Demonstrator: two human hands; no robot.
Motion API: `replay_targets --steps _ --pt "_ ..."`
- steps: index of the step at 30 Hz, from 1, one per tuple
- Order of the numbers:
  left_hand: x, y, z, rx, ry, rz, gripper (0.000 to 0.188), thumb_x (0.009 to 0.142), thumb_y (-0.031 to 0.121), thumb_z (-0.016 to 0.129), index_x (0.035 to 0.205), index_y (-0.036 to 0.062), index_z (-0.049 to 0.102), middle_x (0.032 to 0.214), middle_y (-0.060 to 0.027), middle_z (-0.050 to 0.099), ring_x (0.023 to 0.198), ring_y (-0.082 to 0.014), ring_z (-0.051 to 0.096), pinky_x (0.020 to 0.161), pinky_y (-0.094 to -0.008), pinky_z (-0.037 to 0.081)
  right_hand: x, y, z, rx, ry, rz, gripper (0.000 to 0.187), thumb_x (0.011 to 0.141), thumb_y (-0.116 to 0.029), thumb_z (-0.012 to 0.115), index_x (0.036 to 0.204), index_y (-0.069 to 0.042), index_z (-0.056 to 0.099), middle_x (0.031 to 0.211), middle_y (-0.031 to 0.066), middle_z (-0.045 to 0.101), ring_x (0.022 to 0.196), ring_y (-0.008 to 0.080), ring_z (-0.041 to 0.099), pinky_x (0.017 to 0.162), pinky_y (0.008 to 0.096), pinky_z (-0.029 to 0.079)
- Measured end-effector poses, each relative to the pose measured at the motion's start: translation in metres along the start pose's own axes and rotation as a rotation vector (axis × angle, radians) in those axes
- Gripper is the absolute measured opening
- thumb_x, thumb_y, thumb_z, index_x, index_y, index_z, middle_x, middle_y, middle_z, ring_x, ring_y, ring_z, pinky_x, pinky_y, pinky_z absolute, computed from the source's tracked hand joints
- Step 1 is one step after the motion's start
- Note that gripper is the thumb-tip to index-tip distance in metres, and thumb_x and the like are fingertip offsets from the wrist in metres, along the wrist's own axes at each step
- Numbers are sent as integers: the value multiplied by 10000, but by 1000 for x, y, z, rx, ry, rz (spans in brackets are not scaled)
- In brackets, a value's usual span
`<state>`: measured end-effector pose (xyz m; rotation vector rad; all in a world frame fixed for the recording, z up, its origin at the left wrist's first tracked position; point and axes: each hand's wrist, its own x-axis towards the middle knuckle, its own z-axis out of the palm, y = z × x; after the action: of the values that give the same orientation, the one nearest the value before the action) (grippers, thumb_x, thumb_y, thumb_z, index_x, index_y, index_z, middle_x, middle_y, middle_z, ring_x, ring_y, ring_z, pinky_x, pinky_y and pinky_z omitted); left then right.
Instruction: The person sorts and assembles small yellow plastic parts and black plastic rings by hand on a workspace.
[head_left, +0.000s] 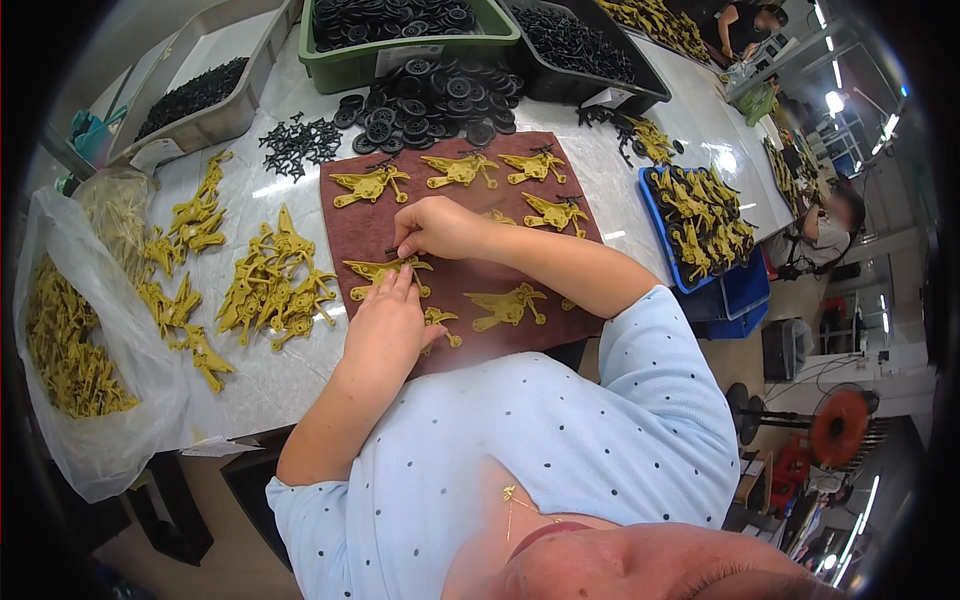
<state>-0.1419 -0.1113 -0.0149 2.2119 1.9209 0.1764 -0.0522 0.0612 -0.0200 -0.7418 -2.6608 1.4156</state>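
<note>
Over the dark red cloth mat (pixel 345 225), my right hand (pixel 440 228) is closed in a pinch on a small black plastic part (pixel 392 252). Just below its fingertips lies a yellow plastic frame piece (pixel 362 270). My left hand (pixel 388 312) rests on that piece with fingers stretched out flat, holding it against the mat. Along the mat's far side, yellow pieces (pixel 368 186) lie in a row with small black parts at their upper ends. Another yellow piece (pixel 506 307) lies right of my left hand, and my right forearm partly covers one more.
Black wheels (pixel 440 100) are heaped beyond the mat, before a green bin (pixel 410 52). Black bins (pixel 585 50) and a grey bin (pixel 245 110) hold small black parts. Loose yellow pieces (pixel 275 280) and a plastic bag (pixel 150 400) lie left; a blue tray (pixel 655 215) of assemblies stands right. People sit farther right.
</note>
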Motion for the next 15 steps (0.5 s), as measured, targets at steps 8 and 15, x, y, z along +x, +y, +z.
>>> replay_targets --steps 8,15 --pt "4 10 -4 22 -82 -77 678 816 409 636 1233 -108 499 1375 -194 439 1277 -297 425 1068 -357 325 7 9 8 -112 18 -62 67 721 -11 682 752 0 624 747 117 671 739 202 658 625 317 494" --pt "6 11 -2 39 -38 -59 655 828 428 607 1162 -132 539 1319 -231 483 1222 -365 466 1029 -379 372 -13 4 26 -168 260 -224 101 671 69 639 730 5 588 759 133 602 732 285 624 636 373 494"
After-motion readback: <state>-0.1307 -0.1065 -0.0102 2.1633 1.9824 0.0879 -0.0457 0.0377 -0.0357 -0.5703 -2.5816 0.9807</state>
